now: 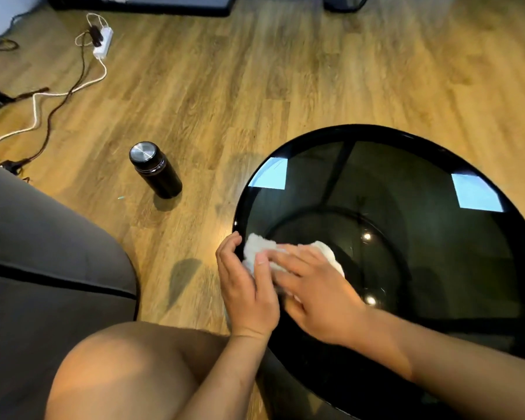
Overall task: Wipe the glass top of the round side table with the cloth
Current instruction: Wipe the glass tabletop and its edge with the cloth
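The round side table (406, 183) has a dark glass top that fills the right half of the view. A crumpled white cloth (259, 248) lies on the glass close to the table's left rim. My left hand (244, 286) is at that rim, with its fingers curled beside the cloth's left end and its thumb on top of the cloth. My right hand (319, 291) lies across the cloth with fingers stretched out flat, pressing it onto the glass. Much of the cloth is hidden under both hands.
A black flask with a steel lid (155, 169) stands on the wooden floor left of the table. A white power strip (103, 42) and cables lie at the far left. A grey sofa cushion (43, 253) and my bare knee (128, 371) sit at the lower left.
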Motion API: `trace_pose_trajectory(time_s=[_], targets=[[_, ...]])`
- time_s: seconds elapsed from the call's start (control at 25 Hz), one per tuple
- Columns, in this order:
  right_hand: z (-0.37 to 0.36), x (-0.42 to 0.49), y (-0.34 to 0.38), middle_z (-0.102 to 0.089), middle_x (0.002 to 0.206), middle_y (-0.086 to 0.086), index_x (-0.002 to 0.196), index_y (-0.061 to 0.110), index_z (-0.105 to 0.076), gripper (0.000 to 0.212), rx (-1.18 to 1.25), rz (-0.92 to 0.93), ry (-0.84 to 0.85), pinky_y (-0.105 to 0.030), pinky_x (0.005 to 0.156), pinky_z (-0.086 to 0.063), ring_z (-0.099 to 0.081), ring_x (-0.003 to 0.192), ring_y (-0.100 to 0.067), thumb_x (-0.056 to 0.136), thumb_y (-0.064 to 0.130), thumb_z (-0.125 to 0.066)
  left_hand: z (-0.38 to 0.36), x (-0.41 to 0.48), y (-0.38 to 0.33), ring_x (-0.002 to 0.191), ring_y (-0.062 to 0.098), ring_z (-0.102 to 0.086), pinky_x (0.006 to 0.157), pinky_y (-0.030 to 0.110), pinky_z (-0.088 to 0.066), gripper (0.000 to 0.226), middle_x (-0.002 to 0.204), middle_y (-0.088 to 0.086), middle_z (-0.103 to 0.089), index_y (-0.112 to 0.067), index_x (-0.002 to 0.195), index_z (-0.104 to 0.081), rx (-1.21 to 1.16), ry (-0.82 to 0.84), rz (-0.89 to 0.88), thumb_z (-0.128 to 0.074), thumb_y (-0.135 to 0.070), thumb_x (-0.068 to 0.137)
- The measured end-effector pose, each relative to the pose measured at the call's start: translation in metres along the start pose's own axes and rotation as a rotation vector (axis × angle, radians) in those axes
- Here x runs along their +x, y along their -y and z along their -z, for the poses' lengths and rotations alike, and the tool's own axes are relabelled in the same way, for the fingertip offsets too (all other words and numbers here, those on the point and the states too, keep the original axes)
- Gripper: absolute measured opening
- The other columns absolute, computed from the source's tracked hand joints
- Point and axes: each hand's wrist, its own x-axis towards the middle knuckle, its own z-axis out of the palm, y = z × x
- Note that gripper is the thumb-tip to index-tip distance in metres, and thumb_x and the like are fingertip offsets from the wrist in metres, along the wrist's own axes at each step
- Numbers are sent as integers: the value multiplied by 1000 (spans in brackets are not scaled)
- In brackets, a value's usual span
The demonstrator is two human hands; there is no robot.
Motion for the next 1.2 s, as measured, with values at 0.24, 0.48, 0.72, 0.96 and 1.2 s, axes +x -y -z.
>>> trace_pose_trajectory(time_s=[0.24, 0.48, 0.72, 0.96, 1.2], targets=[[10, -16, -32, -55, 143, 4, 130, 35, -58, 41, -117, 209, 72, -47, 114, -33, -42, 140, -19, 90, 37, -49, -1, 0, 3, 119, 8, -49, 100, 14, -33, 46, 128, 2, -52, -9, 128, -47, 9, 23, -14, -42, -38, 92], [35, 133, -93, -56, 138, 8, 131, 38, -57, 41, -321, -237, -148, -44, 90, -34, -45, 120, -28, 91, 38, -52, -3, 1, 6, 124, 13, -47, 106, 16, -32, 45, 132, 5, -52, -6, 126, -48, 46, 30, -7, -43, -34, 91], [89, 136, -208, -57, 128, -22, 137, 28, -45, 48, -288, -801, -275, -49, 100, -42, -47, 121, -45, 89, 30, -51, -2, 1, 7, 124, 13, -49, 106, 13, -32, 44, 130, 3, -52, -8, 127, -48, 37, 34, 8, -44, -34, 91], [20, 100, -63, -63, 115, -12, 133, 25, -54, 47, -368, -379, -249, -41, 82, -47, -56, 92, -36, 86, 27, -52, 0, 5, 3, 115, 10, -48, 99, 8, -32, 48, 124, 3, -53, -3, 126, -49, 9, 42, 24, -43, -36, 92], [9, -44, 18, -66, 113, -6, 126, 28, -60, 46, -138, -61, -28, -35, 71, -52, -56, 82, -26, 80, 29, -53, 6, 4, -12, 102, 23, -51, 93, 37, -45, 43, 111, 11, -53, -5, 113, -51, -99, -52, 168, -43, -41, 90]])
